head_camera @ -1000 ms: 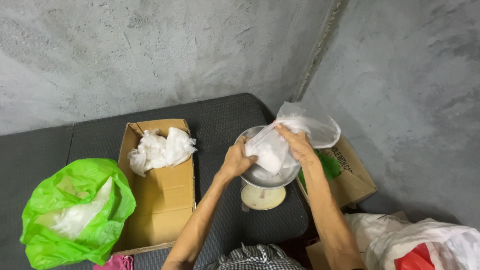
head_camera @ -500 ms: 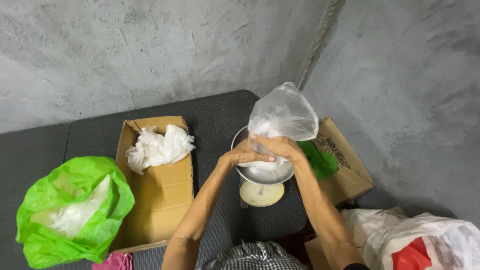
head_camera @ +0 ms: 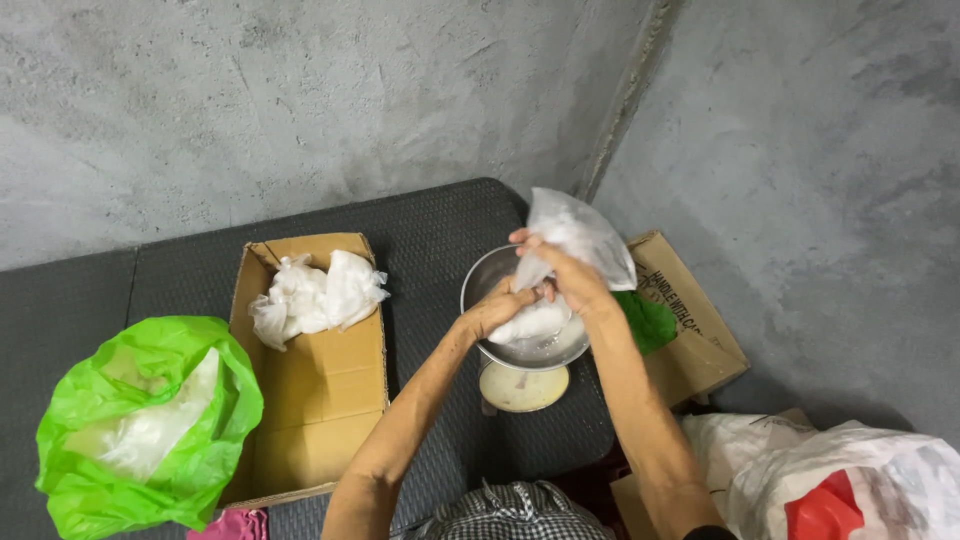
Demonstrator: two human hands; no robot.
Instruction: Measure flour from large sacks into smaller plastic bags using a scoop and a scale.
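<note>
Clear plastic bag (head_camera: 572, 240), right of centre, is pinched shut at its neck by both hands: the left hand (head_camera: 500, 308) steadies below, the right hand (head_camera: 560, 275) twists above, so its white contents sit over the steel bowl (head_camera: 480, 280) on a scale (head_camera: 522, 388).

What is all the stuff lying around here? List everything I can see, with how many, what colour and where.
clear plastic bag: one, see-through, white contents at the bottom, held over the bowl
metal bowl: one, silver, on the scale
scale: one, cream dial, on the mat under the bowl
open cardboard box: one, brown, left of the bowl
filled white bags: a few, at the far end of the open box
green bag: one, bright green, far left, white stuff inside
second cardboard box: one, brown, right of the bowl, green inside
white sack: one, white with red, bottom right
mat: one, dark grey
left hand: at the bag's lower part
right hand: gripping the bag's neck
</note>
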